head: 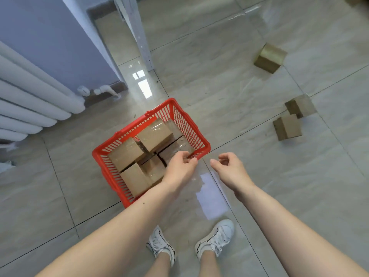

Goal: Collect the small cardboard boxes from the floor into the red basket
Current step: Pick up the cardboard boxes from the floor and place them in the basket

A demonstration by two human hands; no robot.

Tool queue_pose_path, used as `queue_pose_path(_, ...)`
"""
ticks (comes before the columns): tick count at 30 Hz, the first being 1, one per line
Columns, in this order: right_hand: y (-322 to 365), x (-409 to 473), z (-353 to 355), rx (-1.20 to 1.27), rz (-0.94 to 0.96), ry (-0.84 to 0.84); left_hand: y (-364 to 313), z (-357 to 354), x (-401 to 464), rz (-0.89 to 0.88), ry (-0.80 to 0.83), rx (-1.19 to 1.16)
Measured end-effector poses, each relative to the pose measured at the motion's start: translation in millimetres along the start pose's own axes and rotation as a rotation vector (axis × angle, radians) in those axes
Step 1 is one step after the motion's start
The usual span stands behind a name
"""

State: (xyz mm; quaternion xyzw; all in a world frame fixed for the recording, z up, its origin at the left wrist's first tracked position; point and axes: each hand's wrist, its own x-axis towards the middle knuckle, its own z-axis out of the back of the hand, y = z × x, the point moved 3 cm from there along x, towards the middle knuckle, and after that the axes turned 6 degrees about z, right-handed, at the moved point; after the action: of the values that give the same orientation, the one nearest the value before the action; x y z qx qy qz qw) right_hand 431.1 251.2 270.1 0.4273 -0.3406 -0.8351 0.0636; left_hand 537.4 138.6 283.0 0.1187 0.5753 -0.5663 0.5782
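red basket [185, 124] at frame centre holds several boxes; left hand [180, 166] pinches its right rim, right hand [229, 166] hangs loosely curled, empty; three boxes [270, 57] lie right.

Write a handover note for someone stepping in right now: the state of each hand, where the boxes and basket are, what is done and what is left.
Left hand: over the near right corner of the basket, fingers curled at the rim; whether it grips the rim cannot be told.
Right hand: open, loosely curled, holding nothing, just right of the basket.
Basket: on the floor in front of the feet, with several boxes packed inside.
Done: those boxes are collected.
Left: three boxes still on the floor to the right, one far and two close together. Pick them up and put them in.
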Motion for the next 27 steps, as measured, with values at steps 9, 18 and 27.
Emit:
queue_pose_path(9, -57.8, 38.1, 146.5, 0.122, -0.065, -0.076, -83.1, -142.6, -2.6, -0.038, 0.059, 0.054)
queue_pose_path(18, -93.5, 87.5, 253.8, 0.194, -0.155, -0.154, -155.5, -240.3, 20.6, -0.014, 0.145, 0.080)
queue_pose_path(27, -85.2, 154.1, 338.9, 0.245, -0.182, -0.252, -228.6, -300.5, 58.5, -0.012, 0.202, 0.177)
